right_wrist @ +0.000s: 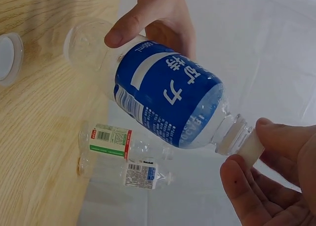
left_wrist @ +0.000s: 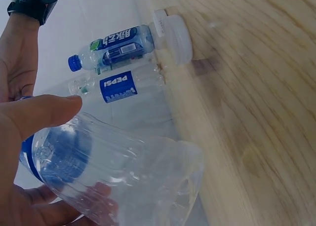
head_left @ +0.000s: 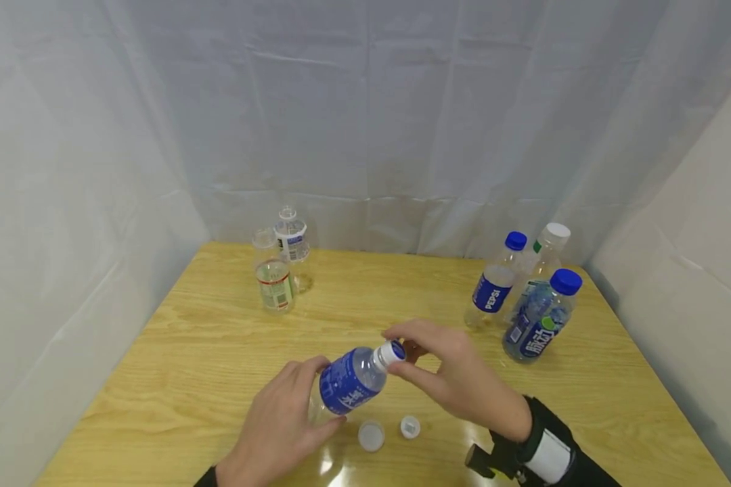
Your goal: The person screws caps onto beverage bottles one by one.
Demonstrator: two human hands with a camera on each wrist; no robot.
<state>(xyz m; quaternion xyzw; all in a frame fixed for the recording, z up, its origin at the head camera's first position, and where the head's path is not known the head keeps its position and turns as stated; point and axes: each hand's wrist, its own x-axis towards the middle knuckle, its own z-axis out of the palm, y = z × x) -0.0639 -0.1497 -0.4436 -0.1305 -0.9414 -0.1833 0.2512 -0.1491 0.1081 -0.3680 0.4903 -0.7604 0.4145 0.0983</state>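
Note:
My left hand (head_left: 283, 416) grips a clear plastic bottle (head_left: 348, 384) with a blue label round its lower body. The bottle is held tilted above the table, its neck pointing up and to the right. At the neck, my right hand (head_left: 457, 368) pinches a white cap (right_wrist: 251, 149) between thumb and fingers. The cap is lined up with the bottle's mouth; whether it is screwed tight I cannot tell. On the table below lie two loose white caps, a larger one (head_left: 371, 436) and a smaller one (head_left: 410, 427).
Two clear capless-looking bottles, one with a green-and-red label (head_left: 275, 287) and one behind it (head_left: 292, 242), stand at the back left. At the right stand a Pepsi bottle (head_left: 492, 294), a blue-capped bottle (head_left: 536, 325) and a white-capped bottle (head_left: 551, 243). White sheets surround the wooden table (head_left: 176, 365).

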